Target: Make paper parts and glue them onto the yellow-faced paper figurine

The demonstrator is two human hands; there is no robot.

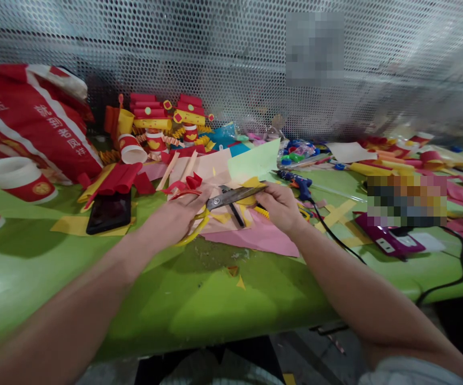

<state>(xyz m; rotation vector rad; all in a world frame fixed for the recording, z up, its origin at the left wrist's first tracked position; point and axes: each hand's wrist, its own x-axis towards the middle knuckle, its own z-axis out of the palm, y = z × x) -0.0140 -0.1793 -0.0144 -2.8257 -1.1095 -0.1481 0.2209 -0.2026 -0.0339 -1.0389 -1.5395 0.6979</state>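
My left hand is closed round the handles of a pair of scissors, whose dark blades point right and stand apart. A yellow handle loop shows below that hand. At the blade tips, my right hand pinches a piece of yellow paper; its exact outline is partly hidden by the blade and fingers. Beneath both hands lie a pink sheet and yellow scraps. Just behind them is a pale green sheet. Red curled paper rests beside my left hand.
A blue glue gun with a black cord lies to the right, near a purple power socket. Left are a phone, paper cups and a red bag. Paper-cup figures stand before the perforated metal wall.
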